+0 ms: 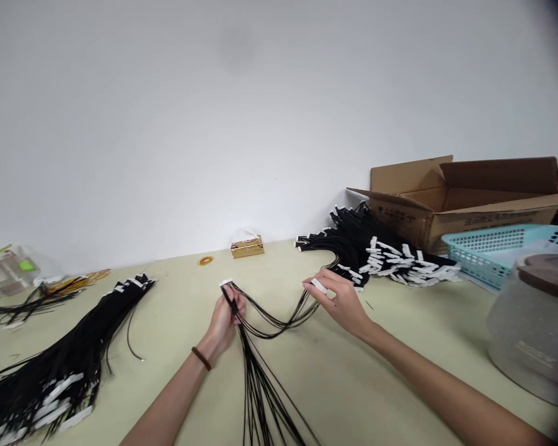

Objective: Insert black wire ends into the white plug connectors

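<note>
My left hand point(227, 314) is closed around a bundle of thin black wires, a wire harness point(253, 365), just below a white connector point(225, 282) at its top. Loose wires fan down from this hand past the bottom of the view. My right hand point(337, 297) pinches another white connector point(318, 285) between thumb and fingers. From it, black wires point(274, 328) sag in a curve across to my left hand. Both hands are raised over the middle of the pale table.
Piles of black wire harnesses lie at left point(74, 347) and back right point(353, 235). Behind the right pile stands an open cardboard box point(400, 217), beside a turquoise basket point(478, 254) and a lidded jar point(525, 334). A gold tissue box point(247, 249) and rubber bands point(205, 261) sit near the wall.
</note>
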Motion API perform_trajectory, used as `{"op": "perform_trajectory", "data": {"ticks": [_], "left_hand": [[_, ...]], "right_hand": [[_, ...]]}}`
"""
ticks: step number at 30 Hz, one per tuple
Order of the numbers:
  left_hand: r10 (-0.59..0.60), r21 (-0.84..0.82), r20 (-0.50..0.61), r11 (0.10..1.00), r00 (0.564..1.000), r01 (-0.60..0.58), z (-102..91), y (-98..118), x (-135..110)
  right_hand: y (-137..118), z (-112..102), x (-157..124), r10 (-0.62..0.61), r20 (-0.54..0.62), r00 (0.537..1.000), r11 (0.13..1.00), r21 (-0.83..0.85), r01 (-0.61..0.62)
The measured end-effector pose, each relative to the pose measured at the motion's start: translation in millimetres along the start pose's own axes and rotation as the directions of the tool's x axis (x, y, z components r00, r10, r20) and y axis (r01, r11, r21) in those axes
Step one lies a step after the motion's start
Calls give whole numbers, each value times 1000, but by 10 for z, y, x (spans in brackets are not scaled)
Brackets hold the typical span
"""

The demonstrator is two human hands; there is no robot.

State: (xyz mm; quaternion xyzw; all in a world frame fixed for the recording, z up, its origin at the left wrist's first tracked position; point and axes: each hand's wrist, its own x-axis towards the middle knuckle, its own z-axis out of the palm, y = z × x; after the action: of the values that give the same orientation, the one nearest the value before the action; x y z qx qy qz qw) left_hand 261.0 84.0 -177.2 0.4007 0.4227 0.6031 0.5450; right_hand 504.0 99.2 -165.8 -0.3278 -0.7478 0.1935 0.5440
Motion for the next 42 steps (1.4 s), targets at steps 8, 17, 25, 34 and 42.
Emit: {"op": "perform_trajectory", "data": {"ticks": [8,17,25,34,42], "left_hand": [[-205,44,386,978,899,204,495,-155,-403],[-293,60,456,952,840,299,700,-185,-660],[-364,177,411,931,836,318,658,-196,-579],[-311,251,503,945,807,208,690,-158,-656],[-442,255,514,897,735,361,689,-163,-689]], "right_hand": [[-186,158,-65,307,403,862,693,526,-493],[-556,367,-212,491,504,711,419,579,-699],[-474,381,-240,483,500,719,384,617,-687],[-419,168,-62,550,316,773,400,713,-575],[-220,131,-8,653,318,687,332,695,-637]]}}
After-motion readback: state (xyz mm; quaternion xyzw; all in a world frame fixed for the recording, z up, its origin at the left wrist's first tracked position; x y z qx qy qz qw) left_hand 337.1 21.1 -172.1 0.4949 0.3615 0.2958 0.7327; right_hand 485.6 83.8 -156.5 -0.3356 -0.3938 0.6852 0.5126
